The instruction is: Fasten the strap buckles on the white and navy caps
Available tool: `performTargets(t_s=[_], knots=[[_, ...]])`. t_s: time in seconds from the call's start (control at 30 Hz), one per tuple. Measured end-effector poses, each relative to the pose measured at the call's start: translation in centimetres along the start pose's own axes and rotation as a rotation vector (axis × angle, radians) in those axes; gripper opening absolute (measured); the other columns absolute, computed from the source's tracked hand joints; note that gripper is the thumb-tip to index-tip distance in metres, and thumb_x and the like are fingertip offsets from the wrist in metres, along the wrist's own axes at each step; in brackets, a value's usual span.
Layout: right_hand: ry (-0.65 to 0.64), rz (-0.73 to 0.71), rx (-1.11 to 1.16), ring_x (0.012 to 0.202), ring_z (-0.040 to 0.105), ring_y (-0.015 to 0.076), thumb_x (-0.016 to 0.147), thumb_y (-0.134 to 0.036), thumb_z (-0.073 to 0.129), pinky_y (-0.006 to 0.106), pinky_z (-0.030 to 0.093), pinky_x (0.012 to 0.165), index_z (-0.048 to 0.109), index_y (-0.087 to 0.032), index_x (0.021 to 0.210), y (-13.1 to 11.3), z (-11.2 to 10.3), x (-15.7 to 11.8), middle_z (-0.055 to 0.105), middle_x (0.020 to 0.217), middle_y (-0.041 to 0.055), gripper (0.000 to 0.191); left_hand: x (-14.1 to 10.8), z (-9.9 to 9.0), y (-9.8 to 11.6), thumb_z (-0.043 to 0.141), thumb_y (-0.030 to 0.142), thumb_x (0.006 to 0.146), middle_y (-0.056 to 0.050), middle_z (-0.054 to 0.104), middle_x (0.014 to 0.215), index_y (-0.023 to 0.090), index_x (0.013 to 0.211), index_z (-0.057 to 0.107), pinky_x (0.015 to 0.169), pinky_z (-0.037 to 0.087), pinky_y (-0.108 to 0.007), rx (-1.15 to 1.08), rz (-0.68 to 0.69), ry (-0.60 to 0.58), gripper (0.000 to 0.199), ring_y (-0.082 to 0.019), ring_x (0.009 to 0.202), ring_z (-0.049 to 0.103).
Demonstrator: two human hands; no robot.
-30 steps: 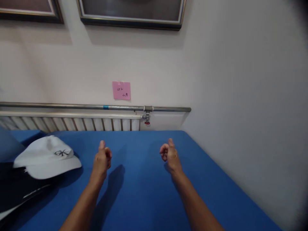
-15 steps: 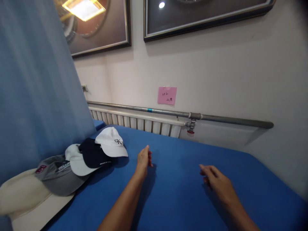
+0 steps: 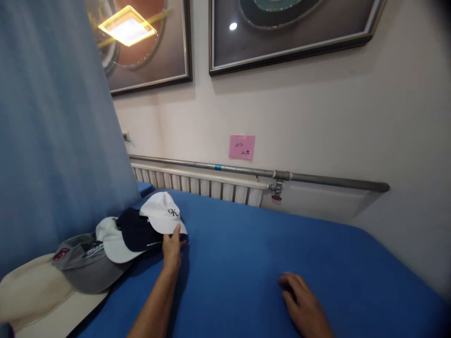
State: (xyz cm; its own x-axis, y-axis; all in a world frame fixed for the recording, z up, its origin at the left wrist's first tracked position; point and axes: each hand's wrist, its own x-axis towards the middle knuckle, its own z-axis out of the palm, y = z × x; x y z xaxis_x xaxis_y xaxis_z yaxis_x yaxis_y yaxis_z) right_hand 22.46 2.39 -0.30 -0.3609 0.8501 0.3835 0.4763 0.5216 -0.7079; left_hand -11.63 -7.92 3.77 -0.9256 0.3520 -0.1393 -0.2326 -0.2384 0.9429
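The white cap (image 3: 160,211), soft cloth with a rounded crown, dark letters and a smooth curved brim, sits at the far end of an overlapping row of caps on the left side of the blue table (image 3: 232,263). The left hand (image 3: 172,252) touches its brim, thumb on top and the other fingers reaching below; how firmly they press together I cannot tell. Under the white cap lies a navy cap (image 3: 136,230), then a pale cap (image 3: 114,244), a grey cap (image 3: 86,267) with a red patch, and a broad-brimmed beige cap (image 3: 33,291) closest to the camera.

The right hand (image 3: 306,307) holds nothing, its fingers loosely curled and its thumb apart from them, low over the table. The smooth, matt table top lies bare between the hands and out to its rounded far right corner.

A blue curtain (image 3: 52,117) hangs in folds close behind the caps, limiting room on the left. Past the far edge stand a ribbed white radiator (image 3: 204,186), a dull metal pipe (image 3: 334,181) and a red-handled valve (image 3: 277,190). Above them a pink note (image 3: 242,147) and framed pictures are on the wall (image 3: 317,117).
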Motion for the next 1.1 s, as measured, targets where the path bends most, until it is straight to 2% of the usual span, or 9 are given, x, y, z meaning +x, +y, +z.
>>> performTargets(t_s=[0.2,0.4,0.5,0.57,0.63,0.8,0.9,1.0,1.1], knots=[[-0.059,0.017,0.006,0.100,0.069,0.0296,0.071,-0.036,0.055,0.041,0.055,0.091,0.071,-0.026,0.071,0.3,-0.8,-3.8,0.074,0.098,0.0110,0.019,0.3,0.2,-0.9,0.060,0.023,0.082,-0.009,0.064,0.114,0.018,0.102,0.064,0.061,0.059,-0.025,-0.059,0.069,-0.058,0.021,-0.019,0.091,0.065],[0.054,0.205,0.262,0.091,0.069,0.0277,0.068,-0.040,0.061,0.036,0.056,0.081,0.069,-0.026,0.069,-0.6,-1.9,-3.4,0.074,0.092,0.0085,0.016,-3.4,1.8,-2.2,0.077,0.030,0.068,-0.007,0.073,0.093,0.015,0.092,0.074,0.081,0.058,-0.036,0.028,0.086,-0.508,0.028,-0.021,0.080,0.069],[0.098,0.433,0.510,0.064,0.065,0.0229,0.064,-0.038,0.065,0.033,0.053,0.060,0.070,-0.024,0.080,-1.1,-2.6,-2.9,0.070,0.072,0.0038,0.022,-5.7,2.5,-2.3,0.082,0.029,0.063,-0.011,0.075,0.095,0.017,0.086,0.078,0.097,0.049,-0.035,0.103,0.071,-0.736,0.026,-0.025,0.097,0.068],[0.178,0.524,0.743,0.060,0.062,0.0210,0.061,-0.035,0.069,0.031,0.049,0.056,0.068,-0.023,0.087,-1.3,-3.0,-2.8,0.069,0.069,0.0014,0.028,-6.8,2.8,-2.3,0.082,0.031,0.063,-0.015,0.075,0.100,0.017,0.076,0.079,0.107,0.041,-0.036,0.187,0.136,-0.902,0.020,-0.028,0.111,0.063],[0.220,0.576,0.978,0.063,0.064,0.0216,0.061,-0.034,0.071,0.031,0.049,0.057,0.065,-0.023,0.086,-1.3,-3.5,-2.7,0.070,0.072,0.0016,0.028,-7.2,2.7,-2.2,0.083,0.035,0.063,-0.016,0.074,0.101,0.018,0.074,0.079,0.111,0.037,-0.038,0.215,0.131,-0.977,0.021,-0.029,0.113,0.062],[0.257,0.587,1.042,0.070,0.066,0.0230,0.066,-0.041,0.065,0.031,0.049,0.059,0.060,-0.024,0.083,-0.7,-4.7,-2.3,0.070,0.073,0.0031,0.024,-6.7,2.0,-2.1,0.086,0.042,0.058,-0.014,0.070,0.117,0.021,0.069,0.077,0.113,0.033,-0.047,0.223,0.064,-0.969,0.025,-0.036,0.128,0.051],[0.198,0.582,1.078,0.076,0.067,0.0244,0.072,-0.054,0.057,0.033,0.050,0.062,0.059,-0.024,0.080,-0.7,-5.5,-2.1,0.071,0.077,0.0064,0.031,-6.7,1.8,-2.0,0.087,0.041,0.054,-0.013,0.065,0.128,0.021,0.063,0.074,0.107,0.040,-0.049,0.178,0.062,-0.904,0.026,-0.039,0.132,0.047],[0.128,0.572,1.116,0.080,0.067,0.0247,0.071,-0.056,0.059,0.035,0.052,0.068,0.062,-0.023,0.084,-1.3,-6.0,-2.4,0.071,0.082,0.0062,0.036,-7.2,1.9,-1.9,0.087,0.031,0.052,-0.009,0.059,0.137,0.020,0.059,0.071,0.091,0.053,-0.038,0.118,0.077,-0.852,0.020,-0.038,0.131,0.048],[0.059,0.552,1.167,0.081,0.066,0.0226,0.062,-0.041,0.070,0.034,0.051,0.073,0.064,-0.022,0.093,-2.4,-6.0,-3.0,0.071,0.087,0.0032,0.036,-7.5,2.2,-1.8,0.085,0.023,0.051,-0.004,0.054,0.143,0.018,0.062,0.070,0.068,0.057,-0.025,0.065,0.027,-0.753,0.019,-0.035,0.123,0.055]])
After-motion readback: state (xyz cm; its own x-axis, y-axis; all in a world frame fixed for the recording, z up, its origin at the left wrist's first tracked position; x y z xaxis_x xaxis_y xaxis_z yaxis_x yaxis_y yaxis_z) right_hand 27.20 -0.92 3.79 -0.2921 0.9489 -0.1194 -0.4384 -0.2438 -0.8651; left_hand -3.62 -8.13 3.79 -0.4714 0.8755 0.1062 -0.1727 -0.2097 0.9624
